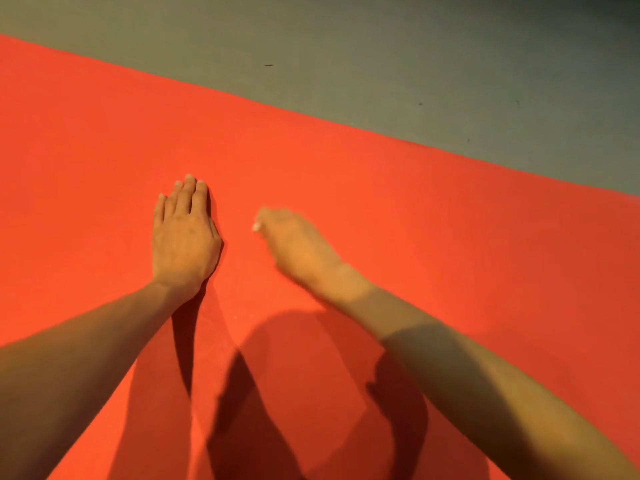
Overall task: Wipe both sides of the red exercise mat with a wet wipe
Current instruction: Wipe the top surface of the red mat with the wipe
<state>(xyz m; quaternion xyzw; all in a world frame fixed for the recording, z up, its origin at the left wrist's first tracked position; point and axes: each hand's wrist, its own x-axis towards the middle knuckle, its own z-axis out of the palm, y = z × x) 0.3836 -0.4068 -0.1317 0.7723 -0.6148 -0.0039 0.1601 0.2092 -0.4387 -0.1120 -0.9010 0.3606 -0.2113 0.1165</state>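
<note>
A small white wet wipe (255, 226) is pinched in the right hand's (298, 244) curled fingers (273, 216), beside the left hand's (185, 237) straight fingers (188, 192) pressed on the flat red exercise mat (415, 220).

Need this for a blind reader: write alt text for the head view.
Left hand rests flat on the red exercise mat while the blurred right hand holds a mostly hidden white wet wipe against it. Grey floor lies beyond.
</note>
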